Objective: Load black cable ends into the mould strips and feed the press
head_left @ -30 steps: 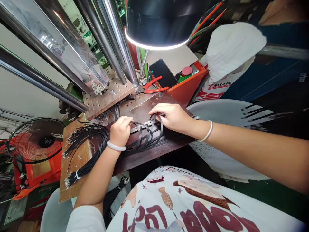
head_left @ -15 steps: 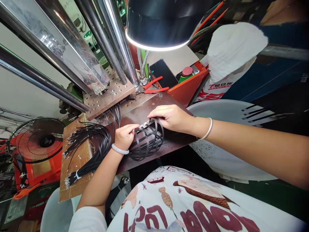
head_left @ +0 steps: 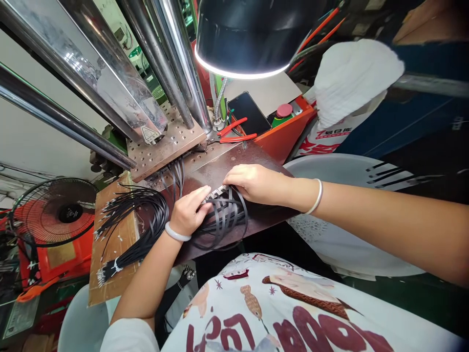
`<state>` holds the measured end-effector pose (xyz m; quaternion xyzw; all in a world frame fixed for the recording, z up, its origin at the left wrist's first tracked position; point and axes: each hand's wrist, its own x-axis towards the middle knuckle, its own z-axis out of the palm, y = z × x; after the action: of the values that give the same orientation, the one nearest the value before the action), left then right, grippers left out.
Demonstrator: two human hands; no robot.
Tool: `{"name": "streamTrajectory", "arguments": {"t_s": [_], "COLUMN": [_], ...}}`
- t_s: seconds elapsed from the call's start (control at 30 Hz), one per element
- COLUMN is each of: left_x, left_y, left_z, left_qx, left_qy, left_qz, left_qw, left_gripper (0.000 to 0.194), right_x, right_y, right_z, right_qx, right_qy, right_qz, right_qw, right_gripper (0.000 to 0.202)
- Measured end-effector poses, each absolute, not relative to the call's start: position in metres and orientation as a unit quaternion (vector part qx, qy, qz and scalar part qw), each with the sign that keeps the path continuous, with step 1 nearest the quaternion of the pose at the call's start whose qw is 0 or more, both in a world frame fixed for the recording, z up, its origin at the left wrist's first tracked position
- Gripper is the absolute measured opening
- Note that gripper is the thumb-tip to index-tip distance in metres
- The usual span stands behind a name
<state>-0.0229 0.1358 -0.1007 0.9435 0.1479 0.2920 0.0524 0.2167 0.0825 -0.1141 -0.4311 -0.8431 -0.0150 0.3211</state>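
A short row of silvery metal pieces (head_left: 217, 193) lies between my two hands above the dark metal work surface (head_left: 234, 159). My left hand (head_left: 189, 209) is closed on its left end, thumb below and fingers above. At the other end, my right hand (head_left: 251, 183) pinches the row with bent fingers. Black flat cables (head_left: 225, 217) loop down from the row toward my body and cross one another. Left of my left hand, a big bundle of black cables (head_left: 156, 210) rests on a brown board, tied with a white band near its lower end.
A press with steel columns (head_left: 183, 63) stands at the back left. Under a lit black lamp (head_left: 245, 39) lie red-handled pliers (head_left: 238, 132) and a dark phone (head_left: 249, 112). A white tub (head_left: 337, 164) is at the right, a fan (head_left: 54, 212) at the far left.
My left hand has shifted slightly left, its fingers now laid farther along the row. The right hand has moved a little lower, and the cable loops have spread and dropped.
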Motion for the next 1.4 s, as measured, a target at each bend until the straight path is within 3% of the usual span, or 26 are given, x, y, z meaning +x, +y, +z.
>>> {"name": "streamTrajectory", "arguments": {"t_s": [0.2,0.3,0.43,0.63,0.8,0.97,1.1,1.23,1.4], "left_x": [-0.026,-0.025,-0.031,-0.039,-0.029,-0.007,0.005,0.002,-0.002], "left_y": [0.143,0.146,0.149,0.155,0.16,0.167,0.168,0.16,0.154], "left_z": [-0.082,-0.076,-0.07,-0.07,-0.075,-0.073,-0.069,-0.065,-0.07], "left_qx": [0.964,0.967,0.969,0.969,0.952,0.934,0.942,0.903,0.835], "left_qy": [0.038,0.011,-0.01,0.16,0.273,0.288,0.266,0.303,0.307], "left_qz": [0.263,0.253,0.244,0.174,0.14,0.152,0.152,0.276,0.362], "left_qw": [0.016,-0.011,-0.045,-0.079,0.012,0.146,0.14,0.128,0.277], "left_gripper": [0.023,0.021,0.026,0.03,0.033,0.034,0.033,0.021,0.018], "right_x": [0.242,0.245,0.242,0.241,0.246,0.23,0.205,0.19,0.182], "right_y": [0.092,0.099,0.105,0.104,0.103,0.117,0.126,0.125,0.12], "right_z": [-0.123,-0.127,-0.127,-0.129,-0.125,-0.09,-0.069,-0.065,-0.059], "right_qx": [-0.508,-0.484,-0.426,-0.375,-0.378,-0.38,-0.336,-0.398,-0.391], "right_qy": [-0.757,-0.767,-0.815,-0.846,-0.849,-0.832,-0.874,-0.864,-0.834], "right_qz": [0.076,0.135,0.113,0.076,0.093,0.056,0.013,-0.027,0.036], "right_qw": [0.403,0.399,0.376,0.372,0.356,0.401,0.351,0.307,0.388], "right_gripper": [0.025,0.025,0.027,0.029,0.028,0.028,0.021,0.018,0.016]}}
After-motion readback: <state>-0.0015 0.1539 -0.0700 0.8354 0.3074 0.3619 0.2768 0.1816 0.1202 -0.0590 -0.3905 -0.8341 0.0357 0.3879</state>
